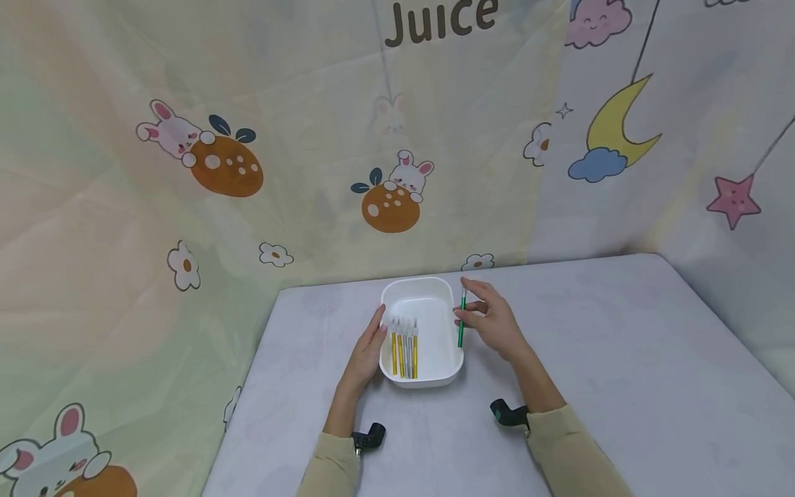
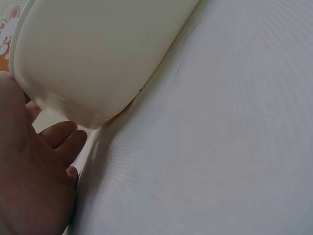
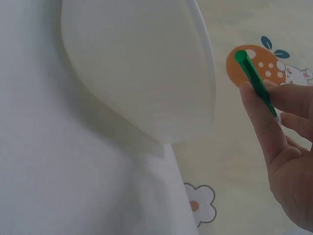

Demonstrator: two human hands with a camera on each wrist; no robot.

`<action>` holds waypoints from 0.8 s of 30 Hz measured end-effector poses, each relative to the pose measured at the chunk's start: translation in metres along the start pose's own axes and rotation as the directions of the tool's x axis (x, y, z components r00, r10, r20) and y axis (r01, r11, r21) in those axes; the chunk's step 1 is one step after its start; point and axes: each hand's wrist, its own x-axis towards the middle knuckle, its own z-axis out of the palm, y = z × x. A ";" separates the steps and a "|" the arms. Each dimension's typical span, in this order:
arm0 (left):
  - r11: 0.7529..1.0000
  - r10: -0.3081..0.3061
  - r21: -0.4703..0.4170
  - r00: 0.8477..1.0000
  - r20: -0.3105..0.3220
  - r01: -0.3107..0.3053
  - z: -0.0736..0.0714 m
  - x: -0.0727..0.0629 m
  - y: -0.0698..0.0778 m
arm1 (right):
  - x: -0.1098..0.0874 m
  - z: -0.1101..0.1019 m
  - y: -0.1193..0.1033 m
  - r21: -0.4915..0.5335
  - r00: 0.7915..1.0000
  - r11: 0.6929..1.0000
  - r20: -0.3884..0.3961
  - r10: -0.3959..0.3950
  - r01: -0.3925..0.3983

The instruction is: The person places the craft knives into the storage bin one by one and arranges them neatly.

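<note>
A white rectangular tray (image 1: 425,284) with rounded corners stands on the table. My left hand (image 1: 365,353) holds its left side, the thumb at the rim; in the left wrist view the other fingers (image 2: 58,133) bend beside the tray's lower wall. Just off the tray's right rim, my right hand (image 1: 493,321) pinches a slim green pen (image 1: 462,324) between thumb and fingers, upright in the head view. The green pen's (image 3: 252,73) blunt end points toward the camera in the right wrist view. Several yellow and grey pens (image 1: 400,355) with pale tips lie side by side in the tray's left half.
A pale cloth covers the table (image 1: 621,359). Behind it hangs a printed curtain (image 1: 310,172) with rabbits, oranges and flowers, close to the table's back edge. A black wrist camera (image 1: 373,436) sits at the left cuff, another black wrist camera (image 1: 509,414) at the right.
</note>
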 end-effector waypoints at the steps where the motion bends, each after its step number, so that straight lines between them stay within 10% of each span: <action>1: 1.000 -0.003 0.001 1.000 0.001 0.003 0.000 0.000 0.000 | 0.000 0.001 0.000 0.003 1.000 1.000 0.003 0.001 -0.001; 24: 1.000 -0.015 0.025 1.000 0.002 0.015 0.000 -0.001 0.005 | 0.002 0.038 -0.010 -0.062 0.997 0.997 0.052 0.057 -0.053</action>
